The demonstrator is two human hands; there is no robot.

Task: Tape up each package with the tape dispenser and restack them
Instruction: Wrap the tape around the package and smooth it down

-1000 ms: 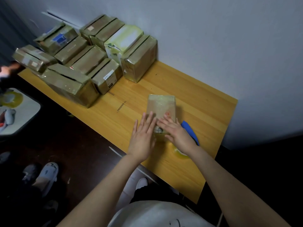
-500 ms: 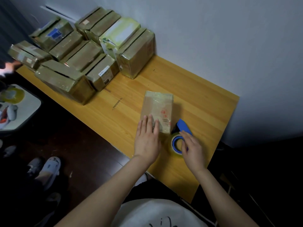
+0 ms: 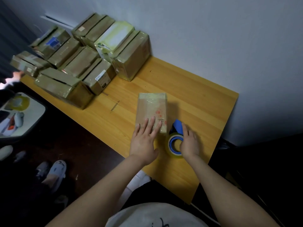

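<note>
A small brown package (image 3: 152, 107) wrapped in clear tape lies flat in the middle of the wooden table (image 3: 196, 102). My left hand (image 3: 145, 140) rests flat on its near end, fingers straight. Just right of the package sits the blue tape dispenser (image 3: 176, 141) with its roll of clear tape. My right hand (image 3: 189, 143) curls over the roll and grips it; the blue handle sticks out beyond my fingers.
A stack of several taped brown packages (image 3: 85, 63) fills the table's far left corner against the white wall. A low white side table (image 3: 32, 115) with small items stands at left. Slippered feet (image 3: 55, 171) stand on the dark floor. Another person's hand (image 3: 14, 76) shows at the left edge.
My right hand left the package, went to the tape dispenser and closed over its roll. My left hand slid up onto the package's near end. The package shifted slightly.
</note>
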